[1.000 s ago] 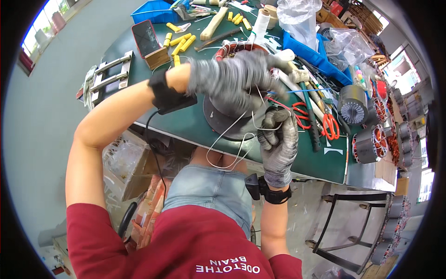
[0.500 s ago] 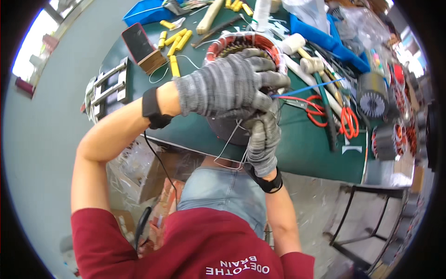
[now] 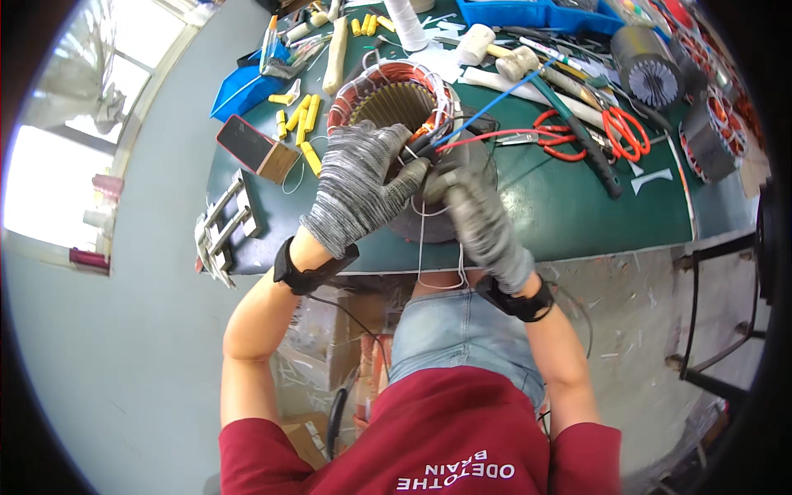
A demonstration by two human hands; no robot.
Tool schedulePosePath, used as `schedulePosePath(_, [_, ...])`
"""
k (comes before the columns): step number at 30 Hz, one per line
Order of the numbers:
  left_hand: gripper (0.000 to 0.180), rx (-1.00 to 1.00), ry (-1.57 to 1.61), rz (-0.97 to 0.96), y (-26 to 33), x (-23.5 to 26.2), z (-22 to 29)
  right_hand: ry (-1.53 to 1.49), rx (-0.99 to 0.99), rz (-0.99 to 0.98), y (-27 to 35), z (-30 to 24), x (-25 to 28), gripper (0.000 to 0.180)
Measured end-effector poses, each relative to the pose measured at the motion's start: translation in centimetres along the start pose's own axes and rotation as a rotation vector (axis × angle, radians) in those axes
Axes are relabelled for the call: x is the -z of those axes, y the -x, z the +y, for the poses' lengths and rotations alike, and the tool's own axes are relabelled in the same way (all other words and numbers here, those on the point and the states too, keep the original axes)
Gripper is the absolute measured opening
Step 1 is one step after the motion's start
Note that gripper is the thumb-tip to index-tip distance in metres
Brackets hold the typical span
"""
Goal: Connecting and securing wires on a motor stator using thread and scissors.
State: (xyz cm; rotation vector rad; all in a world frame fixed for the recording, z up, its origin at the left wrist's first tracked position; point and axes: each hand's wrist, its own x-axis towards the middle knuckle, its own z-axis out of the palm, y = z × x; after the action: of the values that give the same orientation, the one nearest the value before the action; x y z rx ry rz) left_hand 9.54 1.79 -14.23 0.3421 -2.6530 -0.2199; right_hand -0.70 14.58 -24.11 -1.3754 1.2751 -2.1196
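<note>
A motor stator (image 3: 396,103) with red-brown windings and white lacing stands on the green table in front of me. My left hand (image 3: 359,186), in a grey knitted glove, lies against its near rim. Its thumb and fingers close round the black-sleeved leads (image 3: 422,150), from which a blue and a red wire stick out to the right. Just right of it, my gloved right hand (image 3: 483,223) is blurred by motion, its fingers curled in at the white cord (image 3: 422,239). The cord hangs in a loop over the table's near edge; its exact grip is partly hidden.
Red-handled scissors (image 3: 561,136), a mallet (image 3: 476,45) and other tools lie to the right. Beyond them stand more stators (image 3: 648,70). Yellow tubes (image 3: 310,114), a phone (image 3: 246,140) on a wooden block, a metal frame (image 3: 233,216) and a blue bin (image 3: 239,91) lie left.
My view has shifted. The left hand has drawn back from over the stator to its near rim, uncovering the bore and black-sleeved leads. My right hand has moved apart from the left.
</note>
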Motion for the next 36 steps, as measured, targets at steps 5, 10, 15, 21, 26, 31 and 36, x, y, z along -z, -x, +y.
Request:
schedulePosePath(5, [0.02,0.019,-0.026,-0.035,-0.2,-0.6,0.2,-0.532,-0.648,0.531,2.8,-1.7,1.2,0.026])
schedulePosePath(10, [0.027,0.02,-0.056,0.006,0.1,-1.1,-0.7,-0.624,-0.939,0.039,7.0,0.1,-1.0,0.026])
schedulePosePath(15, [0.029,-0.002,0.002,0.037,0.3,-1.4,-1.4,-0.353,-1.101,0.486,14.8,-4.1,11.8,0.021])
schedulePosePath(21, [0.027,-0.004,-0.052,-0.021,-0.3,-0.7,-1.5,1.383,-0.37,-0.048,19.6,-6.1,15.5,0.039])
schedulePosePath(26, [0.027,-0.124,-0.08,0.018,-0.8,0.1,-1.4,1.159,0.001,-0.038,6.9,-5.8,8.9,0.038])
schedulePosePath(31, [0.03,-0.096,-0.139,-0.007,-0.7,0.3,-1.0,0.714,0.177,0.237,-0.3,-4.4,0.7,0.015])
schedulePosePath(36, [0.032,-0.048,-0.043,-0.018,-0.9,0.1,-1.0,0.644,0.15,0.282,-1.6,-2.3,-2.2,0.024])
